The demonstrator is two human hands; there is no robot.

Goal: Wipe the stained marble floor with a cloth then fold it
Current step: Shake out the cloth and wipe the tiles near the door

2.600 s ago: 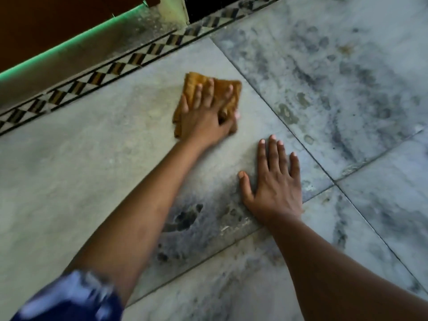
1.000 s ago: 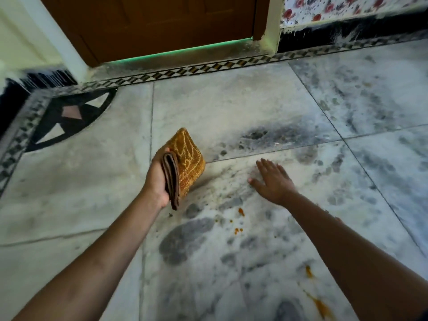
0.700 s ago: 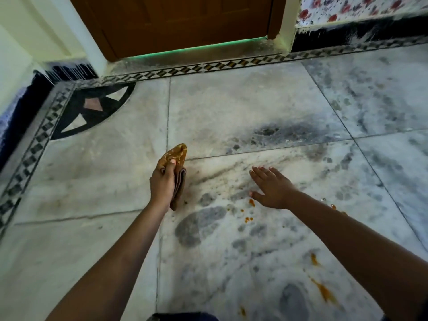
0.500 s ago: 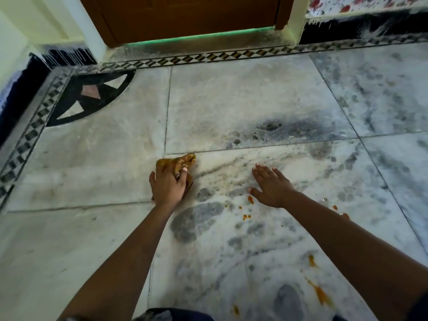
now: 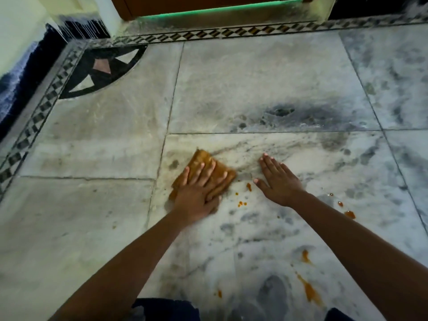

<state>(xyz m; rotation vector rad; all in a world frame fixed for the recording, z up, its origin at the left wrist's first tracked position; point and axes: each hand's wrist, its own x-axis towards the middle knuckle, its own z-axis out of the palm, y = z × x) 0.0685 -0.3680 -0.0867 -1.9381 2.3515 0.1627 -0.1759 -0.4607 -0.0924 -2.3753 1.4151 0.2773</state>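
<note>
A folded mustard-yellow cloth (image 5: 201, 159) lies flat on the grey-veined marble floor (image 5: 266, 89). My left hand (image 5: 199, 193) presses down on it with fingers spread, covering most of it. My right hand (image 5: 276, 179) rests flat on the floor just right of the cloth, fingers apart, holding nothing. Small orange stains (image 5: 243, 200) dot the marble between the two hands. Larger orange smears (image 5: 309, 289) lie nearer to me on the right, and further orange spots (image 5: 347, 213) sit right of my right forearm.
A wooden door (image 5: 208, 3) with a green-lit threshold stands at the far edge. A checkered border strip (image 5: 231, 32) runs along the walls. A black fan-shaped inlay (image 5: 102, 68) fills the far left corner. The wall (image 5: 18, 31) stands at left.
My left hand lifted the cloth off the far slab, carried it nearer and set it down flat. It now presses the cloth closer to the orange spots. My right hand stays planted.
</note>
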